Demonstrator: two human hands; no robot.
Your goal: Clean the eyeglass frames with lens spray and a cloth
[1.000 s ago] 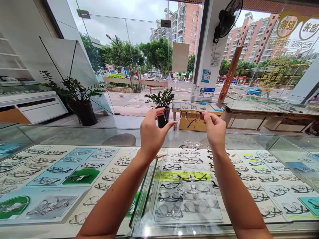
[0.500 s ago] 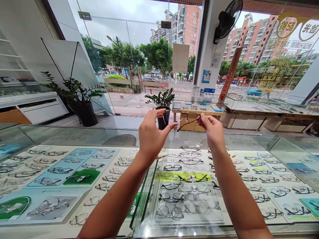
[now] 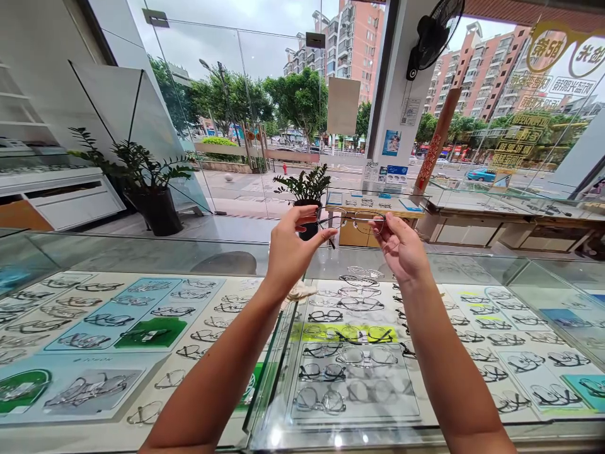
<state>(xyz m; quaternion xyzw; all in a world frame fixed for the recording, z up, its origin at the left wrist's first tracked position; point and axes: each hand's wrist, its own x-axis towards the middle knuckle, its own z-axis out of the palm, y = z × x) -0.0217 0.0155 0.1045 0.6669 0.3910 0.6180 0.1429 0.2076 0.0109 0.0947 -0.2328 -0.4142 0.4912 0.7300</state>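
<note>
**Glasses [image 3: 350, 218] held up over the case [image 3: 118, 252]**

We hold one pair out in front of us, its lenses side by side and roughly level, well above the glass top of the case. Our right hand [image 3: 405, 249] has a narrow pinch on the right end of the glasses, between thumb and fingertip; its other fingers curl loosely below. Our left hand [image 3: 293, 249] is at the opposite end, fingers by the upper corner of the rim and thumb lower down, with a gap between them (we cannot tell whether that side is gripped or only steadied). A dark tip shows just under the left thumb, perhaps the end of a temple.

Below, between our forearms, more pairs [image 3: 360, 304] lie in rows inside the case. One row sits on a yellow strip [image 3: 395, 338]; to the left we see a green mat [image 3: 177, 325] with a pair on it.

Past our left hand stands a plant [image 3: 303, 185] in a dark pot, and behind the glasses is a wooden cabinet [image 3: 354, 238] with a few pairs on top. A black fan [image 3: 433, 34] is mounted high on the pillar [image 3: 397, 94]. Through the window we see trees [image 3: 302, 94].
</note>
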